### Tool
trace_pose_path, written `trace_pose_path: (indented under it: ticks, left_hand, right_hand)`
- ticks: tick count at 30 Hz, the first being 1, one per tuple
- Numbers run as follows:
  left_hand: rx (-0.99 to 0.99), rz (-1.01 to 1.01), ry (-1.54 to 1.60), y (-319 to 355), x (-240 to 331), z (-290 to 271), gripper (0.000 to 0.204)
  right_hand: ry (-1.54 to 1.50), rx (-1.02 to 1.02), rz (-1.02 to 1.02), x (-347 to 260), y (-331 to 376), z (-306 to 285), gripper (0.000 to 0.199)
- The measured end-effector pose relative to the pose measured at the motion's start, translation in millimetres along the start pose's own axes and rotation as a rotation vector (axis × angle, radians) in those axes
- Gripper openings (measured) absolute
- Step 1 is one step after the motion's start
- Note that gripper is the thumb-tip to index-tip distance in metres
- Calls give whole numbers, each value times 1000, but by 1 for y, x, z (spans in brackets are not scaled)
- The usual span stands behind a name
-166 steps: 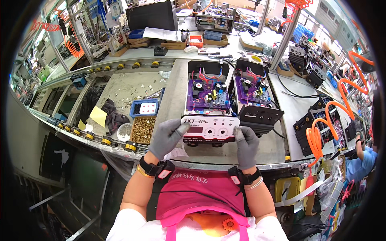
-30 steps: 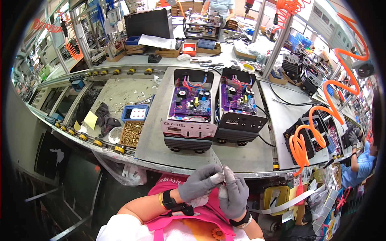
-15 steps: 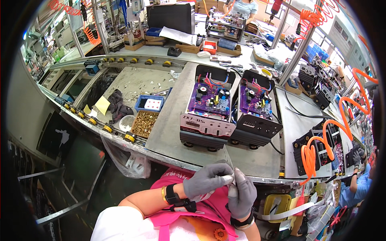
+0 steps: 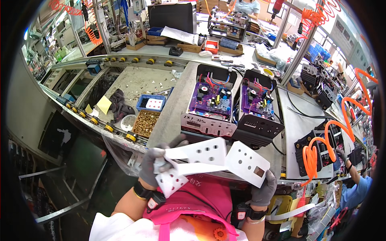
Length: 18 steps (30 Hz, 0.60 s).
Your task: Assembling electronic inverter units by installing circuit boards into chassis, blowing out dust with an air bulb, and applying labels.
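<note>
My left hand [image 4: 152,168], in a grey glove, is closed round thin white sheets [image 4: 205,153] with punched round holes, which fan out and curl in front of my body. My gloved right hand [image 4: 264,191] pinches the lower right corner of a white label-like panel [image 4: 246,160] that has round holes and a rectangular cutout. Its left end meets or overlaps the sheets from my left hand; whether they are joined cannot be told. Just beyond stand two open-topped electrical units with purple circuit boards, one white-fronted [image 4: 207,125] and one black-fronted [image 4: 257,127].
To the left, a box of brass-coloured parts [image 4: 145,123], a blue tray [image 4: 141,105], a white tub [image 4: 128,122] and a dark cloth [image 4: 119,106] lie by the roller line. An orange coiled hose [image 4: 309,160] hangs at right. A co-worker's arm [image 4: 350,170] reaches in at far right.
My hands, close together on a thin sheet seen edge-on, have moved apart to left and right. The white sheets now show spread out and face-on between them.
</note>
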<state>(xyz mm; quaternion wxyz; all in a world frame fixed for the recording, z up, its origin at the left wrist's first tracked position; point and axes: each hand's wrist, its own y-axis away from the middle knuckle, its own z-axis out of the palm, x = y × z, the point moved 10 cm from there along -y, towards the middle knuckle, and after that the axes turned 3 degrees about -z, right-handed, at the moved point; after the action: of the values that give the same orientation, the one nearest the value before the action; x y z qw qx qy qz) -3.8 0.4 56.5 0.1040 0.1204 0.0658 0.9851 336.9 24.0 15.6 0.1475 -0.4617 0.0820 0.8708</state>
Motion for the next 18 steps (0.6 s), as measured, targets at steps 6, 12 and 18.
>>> trace_pose_path:
  ticks: [6,12,18]
  left_hand:
    - [78,291,-789,7,49,2,11]
    - [-509,385,-1722,-1,-86,101,32]
    - [-544,561,-2193,-2,-114,122,32]
  right_hand:
    - [89,79,-139,-26,11,6,18]
    - [293,-58,-320,-36,39,50,16]
    - [117,-524,89,-18,66,104,28]
